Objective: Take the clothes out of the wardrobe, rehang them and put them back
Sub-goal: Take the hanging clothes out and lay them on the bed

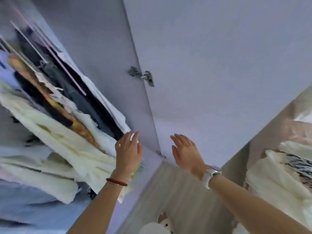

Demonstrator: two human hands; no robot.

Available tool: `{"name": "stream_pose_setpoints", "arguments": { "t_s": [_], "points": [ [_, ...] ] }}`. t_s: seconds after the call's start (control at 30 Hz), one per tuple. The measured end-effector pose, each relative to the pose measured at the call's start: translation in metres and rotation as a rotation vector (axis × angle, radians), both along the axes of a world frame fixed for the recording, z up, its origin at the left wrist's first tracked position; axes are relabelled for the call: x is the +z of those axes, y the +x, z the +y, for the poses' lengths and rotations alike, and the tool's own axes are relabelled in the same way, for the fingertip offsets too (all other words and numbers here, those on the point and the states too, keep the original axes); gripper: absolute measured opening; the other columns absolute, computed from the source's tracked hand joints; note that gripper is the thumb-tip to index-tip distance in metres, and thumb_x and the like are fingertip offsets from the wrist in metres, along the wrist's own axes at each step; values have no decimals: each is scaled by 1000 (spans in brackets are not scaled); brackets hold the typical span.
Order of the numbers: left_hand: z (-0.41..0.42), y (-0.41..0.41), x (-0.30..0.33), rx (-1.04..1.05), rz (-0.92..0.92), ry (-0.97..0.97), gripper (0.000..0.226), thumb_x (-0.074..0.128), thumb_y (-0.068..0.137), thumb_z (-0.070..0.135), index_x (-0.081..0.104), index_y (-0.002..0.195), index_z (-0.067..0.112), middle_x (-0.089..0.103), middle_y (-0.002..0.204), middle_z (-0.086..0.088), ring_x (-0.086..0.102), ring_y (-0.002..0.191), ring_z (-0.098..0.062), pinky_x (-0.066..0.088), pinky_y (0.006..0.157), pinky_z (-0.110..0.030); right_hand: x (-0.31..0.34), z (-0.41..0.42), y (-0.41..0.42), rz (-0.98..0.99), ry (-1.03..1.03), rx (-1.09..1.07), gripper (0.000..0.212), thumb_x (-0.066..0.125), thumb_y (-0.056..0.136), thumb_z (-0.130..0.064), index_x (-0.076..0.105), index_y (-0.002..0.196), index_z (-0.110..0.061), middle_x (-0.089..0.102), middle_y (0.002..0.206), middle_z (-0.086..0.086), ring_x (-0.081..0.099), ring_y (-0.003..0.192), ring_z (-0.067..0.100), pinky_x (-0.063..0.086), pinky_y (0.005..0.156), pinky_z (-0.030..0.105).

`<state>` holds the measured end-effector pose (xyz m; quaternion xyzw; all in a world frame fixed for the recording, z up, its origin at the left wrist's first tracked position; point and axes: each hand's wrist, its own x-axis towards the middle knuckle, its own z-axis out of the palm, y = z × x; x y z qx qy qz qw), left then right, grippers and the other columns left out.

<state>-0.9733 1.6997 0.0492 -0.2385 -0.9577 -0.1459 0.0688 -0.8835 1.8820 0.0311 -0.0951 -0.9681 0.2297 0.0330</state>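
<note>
left hand [129,152] flat at clothes [67,132] edge, grip apart | right hand [185,152] free, grip apart

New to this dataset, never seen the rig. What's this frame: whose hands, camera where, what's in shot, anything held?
There is no robot: a person works bare-handed, and the single picture comes from a wide-angle camera on their head, tilted, so everything leans. The left hand, with a red bracelet, reaches among the hanging clothes in the open wardrobe; its fingers lie against the fabric, but I cannot tell whether it grips anything. The right hand, with a white watch, is flat, open and empty near the wardrobe door, whose hinge shows. More clothes lie heaped at the right edge.
</note>
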Motion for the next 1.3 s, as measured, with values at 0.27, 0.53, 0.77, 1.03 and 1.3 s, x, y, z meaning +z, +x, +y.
{"name": "stream_pose_setpoints", "arguments": {
  "t_s": [0.27,0.53,0.77,1.03,1.3],
  "points": [
    [-91,-69,86,201,308,79,34,58,85,9,59,119,7,57,124,-14,54,112,-32,42,85,-46,91,-81,-146,247,-118,230,39,37,96,-17,42,134,-9,47,135,10,43,123,29,37,101,40],
    [-92,-126,154,152,620,89,32,43,85,17,67,106,10,64,90,-5,61,91,-24,34,84,-35,159,-125,-262,339,-232,301,40,39,97,-26,42,132,-6,48,131,14,48,117,30,39,97,37],
    [-86,-169,169,187,334,-65,44,44,92,34,47,134,20,40,144,-5,28,137,-24,16,109,-52,163,-115,-309,297,-190,316,39,38,91,-6,44,130,-4,50,126,18,50,112,36,39,91,36],
    [-74,-173,153,234,412,-111,36,60,83,35,65,116,21,57,131,0,51,121,-27,37,99,-56,180,-102,-343,204,100,303,41,25,98,-37,50,107,-6,62,106,20,57,97,38,44,77,40],
    [-87,-172,149,215,429,-93,36,64,81,30,66,115,18,57,130,-1,58,112,-27,38,98,-53,196,-96,-333,524,-133,206,36,32,99,-27,51,99,4,62,83,25,57,79,44,28,57,33]
  ]
}}
